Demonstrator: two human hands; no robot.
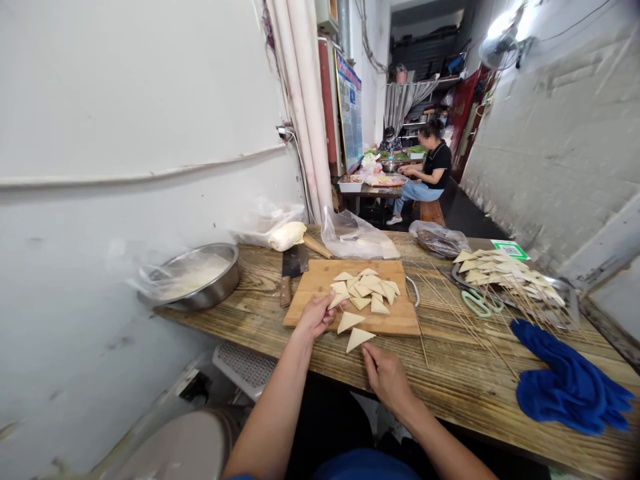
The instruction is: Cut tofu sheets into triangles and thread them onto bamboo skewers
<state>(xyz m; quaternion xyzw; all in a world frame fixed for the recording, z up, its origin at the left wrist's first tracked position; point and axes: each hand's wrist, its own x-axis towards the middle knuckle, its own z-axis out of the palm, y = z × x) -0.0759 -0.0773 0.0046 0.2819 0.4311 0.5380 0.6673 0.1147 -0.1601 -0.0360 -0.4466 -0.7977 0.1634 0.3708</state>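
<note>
On a wooden cutting board (pixel 310 293) lies a pile of pale tofu triangles (pixel 367 288). My left hand (pixel 315 313) rests on the board's near edge, its fingers closed on one triangle (pixel 336 300) at the edge of the pile. My right hand (pixel 385 373) lies on the wooden table (pixel 465 380) just below the board, fingers curled, its fingertips touching a loose triangle (pixel 358 339) that overhangs the board's front edge. Another single triangle (pixel 349 321) lies between the two hands.
A cleaver (pixel 293 267) lies left of the board beside a steel bowl (pixel 200 277) covered in plastic. Bamboo skewers (pixel 460 307), green-handled scissors (pixel 480 303), a tray of skewered triangles (pixel 505 270) and a blue cloth (pixel 570 387) lie to the right. A seated person (pixel 425 173) works far back.
</note>
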